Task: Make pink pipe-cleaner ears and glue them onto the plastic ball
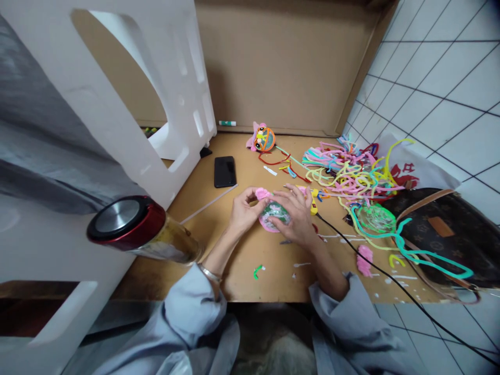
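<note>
Between my hands, just above the table, is a round green and pink craft piece (273,212) with a shiny, clear-looking surface and a pink rim. My left hand (247,209) pinches a small pink fuzzy loop (263,193) at the piece's upper left edge. My right hand (296,214) wraps over the piece's right side, its fingers covering part of it. Just behind the right hand lies a yellow glue gun (313,202), partly hidden, with a black cord (363,271) running to the lower right.
A heap of coloured pipe cleaners (351,172) lies right, beside a brown handbag (449,234). A finished-looking decorated round figure (264,139) sits at the back. Left are a black phone (225,172), a red-lidded bottle (144,229) and a white plastic stool (183,104). A pink fuzzy bundle (364,260) lies front right.
</note>
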